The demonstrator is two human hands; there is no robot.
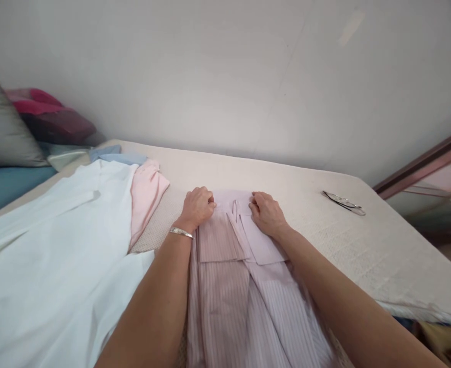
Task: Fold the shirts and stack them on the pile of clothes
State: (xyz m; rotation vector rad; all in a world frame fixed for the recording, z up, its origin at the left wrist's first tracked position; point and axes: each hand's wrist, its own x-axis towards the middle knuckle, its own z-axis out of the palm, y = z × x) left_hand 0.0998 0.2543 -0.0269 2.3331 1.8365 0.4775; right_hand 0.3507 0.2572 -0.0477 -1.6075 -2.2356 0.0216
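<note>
A striped lilac shirt (225,291) lies on the bed in front of me, its sleeves and cuffs folded in over the body. My left hand (199,205) pinches the shirt's far left corner, fingers curled closed. At the far right corner, my right hand (267,212) grips the same edge between thumb and fingers. Between both hands the plain lilac far edge is stretched fairly straight. Two cuff ends lie below it, side by side. A silver bracelet (181,232) circles my left wrist.
White garments (57,245) spread over the left side, with a pink garment (149,191) and blue cloth (118,154) beside them. Eyeglasses (343,202) lie on the cream bed cover (317,240) to the right. A grey pillow (3,122) stands far left. A wall (210,76) borders the back.
</note>
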